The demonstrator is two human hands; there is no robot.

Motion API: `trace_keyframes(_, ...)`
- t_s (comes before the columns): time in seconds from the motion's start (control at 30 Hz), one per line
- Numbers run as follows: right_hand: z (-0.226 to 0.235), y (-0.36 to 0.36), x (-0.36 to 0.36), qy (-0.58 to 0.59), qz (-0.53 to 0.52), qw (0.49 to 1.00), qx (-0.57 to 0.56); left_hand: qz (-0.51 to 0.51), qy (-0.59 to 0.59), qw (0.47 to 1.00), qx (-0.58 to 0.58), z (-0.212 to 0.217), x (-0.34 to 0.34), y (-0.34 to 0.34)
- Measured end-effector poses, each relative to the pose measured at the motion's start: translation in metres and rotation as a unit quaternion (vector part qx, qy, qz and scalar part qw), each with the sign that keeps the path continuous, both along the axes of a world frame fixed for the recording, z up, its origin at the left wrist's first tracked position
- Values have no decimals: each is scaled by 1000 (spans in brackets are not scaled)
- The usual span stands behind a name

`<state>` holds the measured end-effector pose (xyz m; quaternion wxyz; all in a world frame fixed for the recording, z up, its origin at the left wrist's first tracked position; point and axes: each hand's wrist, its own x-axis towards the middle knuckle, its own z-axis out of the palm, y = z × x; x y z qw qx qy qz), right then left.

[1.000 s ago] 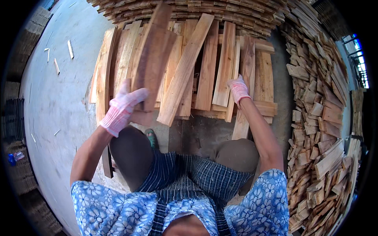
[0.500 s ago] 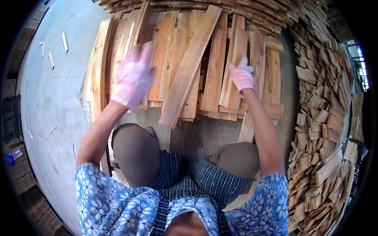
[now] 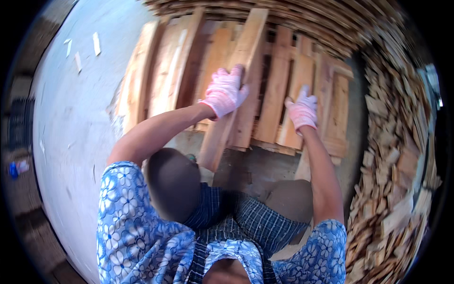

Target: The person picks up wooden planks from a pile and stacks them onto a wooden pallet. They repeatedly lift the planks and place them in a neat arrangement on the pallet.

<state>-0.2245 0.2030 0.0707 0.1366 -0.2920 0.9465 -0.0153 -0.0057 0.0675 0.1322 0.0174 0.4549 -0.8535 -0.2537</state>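
Note:
In a pink-and-white knit glove, my left hand is closed across the middle of a long wooden plank that slants over the others. Its thumb is at the plank's right edge, and the plank looks slightly tipped, with a side face showing. My right hand, gloved alike, lies with fingers stretched out on a shorter plank to the right. Beneath and around both hands is a layer of roughly parallel wooden planks, most pointing away from me. Motion blur softens their edges.
Stacked boards rise behind the planks. Along the right lies a long heap of wood offcuts. Pale floor with a few wood slivers spreads to the left. My knees are close to the planks' near ends.
My left hand has come right from above the left planks and taken hold of the slanted plank. My right hand stays over the right-hand planks. The whole view has shifted slightly.

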Motion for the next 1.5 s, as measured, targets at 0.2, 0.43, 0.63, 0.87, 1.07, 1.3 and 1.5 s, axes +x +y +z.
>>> trace_keyframes(0.2,48,-63,73,41,249,957,-147,-41,-100,994,-8,-7,48,-40)
trace_keyframes(0.43,55,-112,146,-158,313,926,-140,151,-73,986,-4,21,114,-90)
trace_keyframes(0.63,38,-134,136,-429,165,845,-274,207,-1,969,136,30,121,-73)
trace_keyframes(0.87,50,-121,129,-500,-23,692,-520,66,137,950,272,51,70,-1)
trace_keyframes(1.07,91,-83,64,-415,-17,762,-497,38,327,899,288,-1,3,9)
trace_keyframes(1.3,79,8,-63,-89,6,950,-301,-40,-5,990,138,-15,-94,33)
trace_keyframes(1.5,69,73,-125,-16,-68,996,-61,-178,-47,979,-87,-27,-120,38)
